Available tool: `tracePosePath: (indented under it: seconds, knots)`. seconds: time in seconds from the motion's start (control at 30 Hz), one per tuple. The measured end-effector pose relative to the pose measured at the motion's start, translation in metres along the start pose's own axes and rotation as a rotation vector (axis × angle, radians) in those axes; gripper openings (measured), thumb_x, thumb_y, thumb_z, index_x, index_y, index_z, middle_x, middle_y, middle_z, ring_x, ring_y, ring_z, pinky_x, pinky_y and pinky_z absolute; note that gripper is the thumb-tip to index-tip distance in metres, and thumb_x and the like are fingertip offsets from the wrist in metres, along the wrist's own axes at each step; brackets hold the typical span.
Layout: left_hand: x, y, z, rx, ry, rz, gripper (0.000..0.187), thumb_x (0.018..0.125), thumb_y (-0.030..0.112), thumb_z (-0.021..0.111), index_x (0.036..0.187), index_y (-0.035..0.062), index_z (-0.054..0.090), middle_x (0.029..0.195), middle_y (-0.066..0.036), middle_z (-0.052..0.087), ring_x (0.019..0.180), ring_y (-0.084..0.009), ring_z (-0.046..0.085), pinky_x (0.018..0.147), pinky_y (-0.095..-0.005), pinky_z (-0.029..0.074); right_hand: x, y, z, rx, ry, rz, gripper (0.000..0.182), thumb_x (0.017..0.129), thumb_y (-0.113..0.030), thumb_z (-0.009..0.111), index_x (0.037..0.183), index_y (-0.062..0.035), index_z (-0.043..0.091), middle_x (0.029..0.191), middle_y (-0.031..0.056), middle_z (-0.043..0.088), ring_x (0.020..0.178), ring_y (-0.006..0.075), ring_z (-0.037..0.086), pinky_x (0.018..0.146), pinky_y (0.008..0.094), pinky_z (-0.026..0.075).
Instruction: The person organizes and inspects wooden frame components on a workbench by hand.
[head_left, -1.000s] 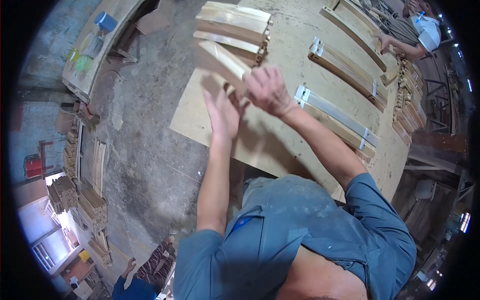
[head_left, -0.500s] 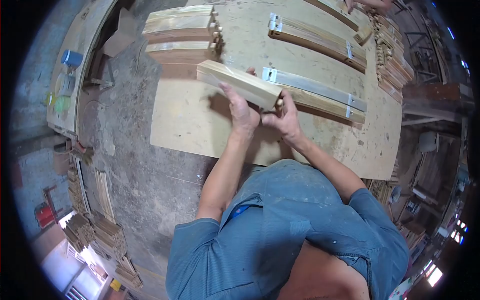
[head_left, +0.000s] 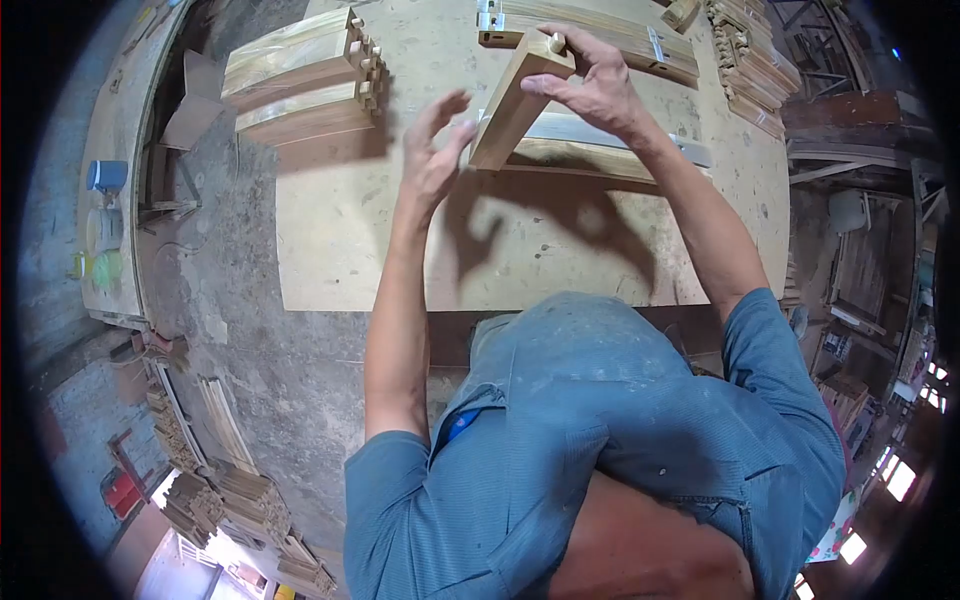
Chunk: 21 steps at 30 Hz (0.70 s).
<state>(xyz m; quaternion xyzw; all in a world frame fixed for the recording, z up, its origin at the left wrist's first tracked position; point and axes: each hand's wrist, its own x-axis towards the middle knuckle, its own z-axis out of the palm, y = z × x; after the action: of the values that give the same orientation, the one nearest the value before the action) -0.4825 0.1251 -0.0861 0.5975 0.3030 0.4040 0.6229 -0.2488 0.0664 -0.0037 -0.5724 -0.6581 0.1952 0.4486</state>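
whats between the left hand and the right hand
In the head view, the wood piece lies between them: the right hand grips one end, and the other end is near the open left hand.

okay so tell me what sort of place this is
Probably a woodworking shop. The right hand holds a wooden piece with a round peg at its end, similar pegged pieces sit stacked on the worktable, and more cut timber is piled at the lower left.
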Motion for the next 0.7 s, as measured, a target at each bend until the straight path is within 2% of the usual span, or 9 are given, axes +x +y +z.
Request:
tracePosePath:
  seconds: [0.07,0.13,0.2,0.27,0.3,0.4,0.57,0.63,0.7]
  knots:
    - [0.017,-0.004,0.013,0.007,-0.083,0.069,0.05,0.085,0.013,0.072,0.13,-0.0025,0.057,0.122,-0.017,0.066,0.114,-0.0227,0.062,0.101,-0.0372,0.047,0.008,-0.005,-0.006,-0.051,-0.037,0.065,0.056,0.08,-0.014,0.084,0.128,0.0,0.058,0.105,0.004,0.065,0.097,0.0109,0.059,0.086,0.0262,0.052]
    - [0.027,-0.002,0.027,0.025,-0.189,0.184,0.06,0.08,0.014,0.075,0.133,-0.0007,0.055,0.124,-0.016,0.065,0.116,-0.0244,0.06,0.105,-0.0386,0.044,0.014,-0.011,-0.008,-0.066,-0.038,0.059,0.061,0.074,-0.032,0.086,0.124,-0.0042,0.063,0.097,0.0096,0.069,0.077,0.014,0.058,0.07,0.0305,0.051]
    - [0.028,-0.003,0.044,0.0,-0.187,0.19,0.06,0.079,0.019,0.077,0.132,0.0013,0.056,0.124,-0.017,0.065,0.111,-0.0262,0.063,0.096,-0.0393,0.049,0.016,-0.008,-0.002,-0.089,-0.047,0.012,0.064,0.073,-0.034,0.086,0.123,-0.0024,0.063,0.092,0.01,0.068,0.076,0.0167,0.061,0.069,0.0329,0.053]
    - [0.022,-0.011,0.065,0.242,0.143,0.533,0.053,0.079,0.02,0.077,0.125,0.0031,0.059,0.116,-0.016,0.066,0.099,-0.0289,0.066,0.083,-0.0406,0.053,0.012,-0.013,0.009,-0.092,-0.101,-0.354,0.066,0.072,-0.026,0.087,0.126,-0.0009,0.06,0.101,0.0105,0.067,0.088,0.016,0.064,0.076,0.0303,0.053]
    - [0.023,-0.025,0.073,0.293,0.208,0.558,0.053,0.079,0.019,0.077,0.126,0.0028,0.057,0.116,-0.016,0.065,0.1,-0.0286,0.066,0.083,-0.0403,0.053,0.004,-0.02,0.016,-0.04,-0.11,-0.291,0.067,0.071,-0.027,0.087,0.126,-0.0013,0.06,0.098,0.0129,0.067,0.085,0.0209,0.066,0.074,0.0323,0.053]
    - [0.009,-0.063,0.071,0.259,0.232,0.384,0.056,0.08,0.016,0.077,0.129,0.0019,0.054,0.119,-0.016,0.062,0.101,-0.0274,0.064,0.084,-0.0396,0.053,-0.012,-0.016,0.032,-0.009,-0.008,-0.285,0.065,0.07,-0.029,0.086,0.123,-0.0015,0.06,0.091,0.0158,0.066,0.082,0.0324,0.066,0.069,0.0376,0.053]
    - [-0.003,-0.083,0.062,0.205,0.229,0.203,0.062,0.08,0.012,0.078,0.133,0.0004,0.047,0.122,-0.015,0.058,0.103,-0.0255,0.06,0.087,-0.0384,0.053,-0.017,-0.014,0.022,-0.128,0.074,-0.32,0.067,0.07,-0.033,0.086,0.123,-0.0026,0.058,0.098,0.0168,0.065,0.084,0.0359,0.064,0.072,0.0403,0.053]
    - [-0.005,-0.084,0.058,0.183,0.259,0.173,0.064,0.08,0.01,0.078,0.134,-0.0002,0.045,0.124,-0.015,0.056,0.104,-0.0247,0.059,0.087,-0.038,0.053,-0.024,-0.017,-0.017,0.04,-0.339,0.112,0.08,0.069,-0.046,0.081,0.132,-0.0051,0.051,0.109,0.018,0.066,0.099,0.0354,0.066,0.088,0.044,0.053]
    - [-0.01,-0.082,0.05,0.143,0.309,0.117,0.067,0.08,0.008,0.078,0.136,-0.0007,0.042,0.125,-0.015,0.054,0.105,-0.0239,0.057,0.088,-0.0375,0.053,-0.051,0.029,-0.073,0.002,-0.032,0.202,0.09,0.07,-0.049,0.081,0.141,-0.0079,0.045,0.117,0.0162,0.065,0.108,0.034,0.064,0.094,0.0403,0.052]
